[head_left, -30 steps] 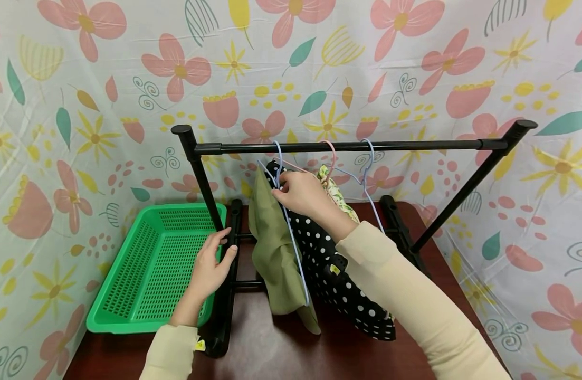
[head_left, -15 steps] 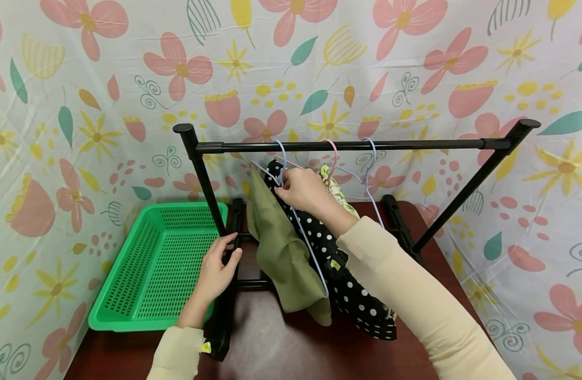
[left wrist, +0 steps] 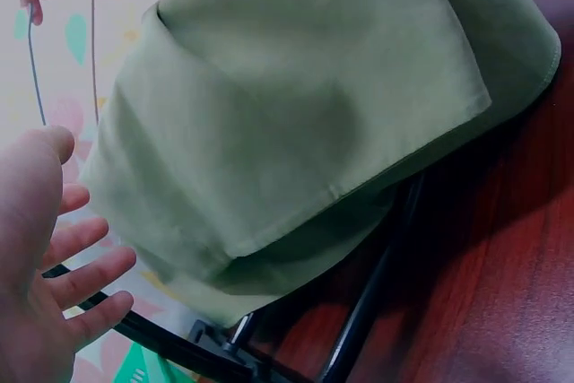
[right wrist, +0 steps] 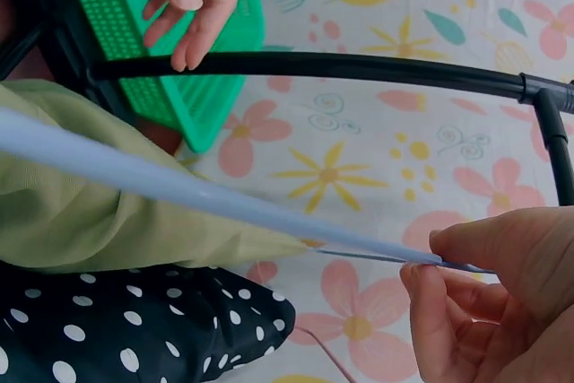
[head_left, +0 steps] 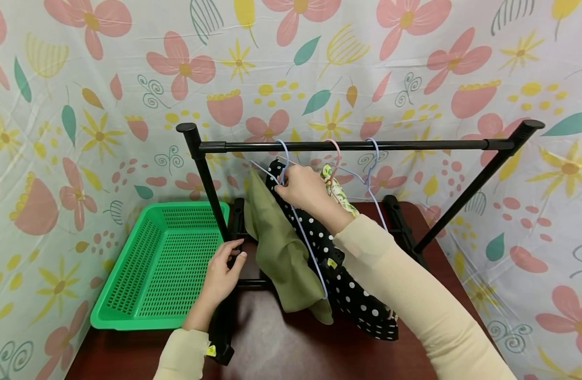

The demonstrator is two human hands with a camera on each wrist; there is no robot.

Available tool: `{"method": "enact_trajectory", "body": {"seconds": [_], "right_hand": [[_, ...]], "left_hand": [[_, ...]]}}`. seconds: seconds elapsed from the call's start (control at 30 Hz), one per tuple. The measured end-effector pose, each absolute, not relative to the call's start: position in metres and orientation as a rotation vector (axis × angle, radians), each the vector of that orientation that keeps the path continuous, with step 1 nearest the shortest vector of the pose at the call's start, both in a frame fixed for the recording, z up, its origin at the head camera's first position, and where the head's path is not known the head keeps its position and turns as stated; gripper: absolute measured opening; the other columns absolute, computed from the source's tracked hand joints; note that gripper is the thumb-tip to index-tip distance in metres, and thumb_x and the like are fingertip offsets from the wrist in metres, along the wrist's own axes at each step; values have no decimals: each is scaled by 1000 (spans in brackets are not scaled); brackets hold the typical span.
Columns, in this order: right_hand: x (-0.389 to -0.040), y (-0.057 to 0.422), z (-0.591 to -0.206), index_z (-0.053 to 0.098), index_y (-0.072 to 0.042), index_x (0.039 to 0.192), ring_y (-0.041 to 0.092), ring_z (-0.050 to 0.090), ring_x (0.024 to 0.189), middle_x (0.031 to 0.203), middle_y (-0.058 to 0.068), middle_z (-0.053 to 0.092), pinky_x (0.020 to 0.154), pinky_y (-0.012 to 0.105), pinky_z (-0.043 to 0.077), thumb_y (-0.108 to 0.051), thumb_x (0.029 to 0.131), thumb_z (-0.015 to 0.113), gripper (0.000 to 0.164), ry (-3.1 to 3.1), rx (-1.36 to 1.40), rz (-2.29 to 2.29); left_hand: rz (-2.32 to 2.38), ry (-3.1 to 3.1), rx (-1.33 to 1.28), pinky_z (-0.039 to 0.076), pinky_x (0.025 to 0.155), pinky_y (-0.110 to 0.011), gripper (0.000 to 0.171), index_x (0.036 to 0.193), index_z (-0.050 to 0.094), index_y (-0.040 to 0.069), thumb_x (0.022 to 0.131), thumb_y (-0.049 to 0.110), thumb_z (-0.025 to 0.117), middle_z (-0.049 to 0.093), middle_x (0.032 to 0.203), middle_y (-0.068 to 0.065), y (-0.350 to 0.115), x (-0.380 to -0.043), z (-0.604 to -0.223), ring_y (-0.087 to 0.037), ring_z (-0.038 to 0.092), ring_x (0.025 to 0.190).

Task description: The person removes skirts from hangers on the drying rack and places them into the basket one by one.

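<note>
If the right hand [head_left: 305, 187], pinching the blue hanger [right wrist: 179, 188], tilts it, the olive cloth [head_left: 286, 264] could slide off; the left hand [head_left: 224, 274], fingers loosely spread, grasps nothing.

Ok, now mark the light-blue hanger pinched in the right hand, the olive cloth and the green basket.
Light-blue hanger [right wrist: 215, 195]: right wrist view, on its long bar.
Olive cloth [left wrist: 296, 123]: left wrist view, middle of the hanging fabric.
Green basket [head_left: 169, 274]: head view, on its bare mesh floor.
</note>
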State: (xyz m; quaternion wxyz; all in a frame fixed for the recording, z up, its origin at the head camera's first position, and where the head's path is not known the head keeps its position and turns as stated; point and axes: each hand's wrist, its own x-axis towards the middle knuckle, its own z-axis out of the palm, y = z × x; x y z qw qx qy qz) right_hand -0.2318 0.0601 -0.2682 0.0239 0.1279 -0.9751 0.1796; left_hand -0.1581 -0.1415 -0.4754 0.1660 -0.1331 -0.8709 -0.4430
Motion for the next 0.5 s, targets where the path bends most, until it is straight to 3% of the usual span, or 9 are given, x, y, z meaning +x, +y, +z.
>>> {"method": "enact_trajectory", "body": {"seconds": [0.5], "right_hand": [[-230, 59, -270, 69, -13, 83, 18, 56, 53, 68, 2, 64, 45, 28, 40, -24, 88, 58, 17, -2951, 364, 550]], "left_hand": [[-1306, -2437, -325, 50, 77, -38, 27, 118, 61, 14, 93, 22, 56, 61, 110, -7, -131, -156, -487, -19, 59, 92]]}}
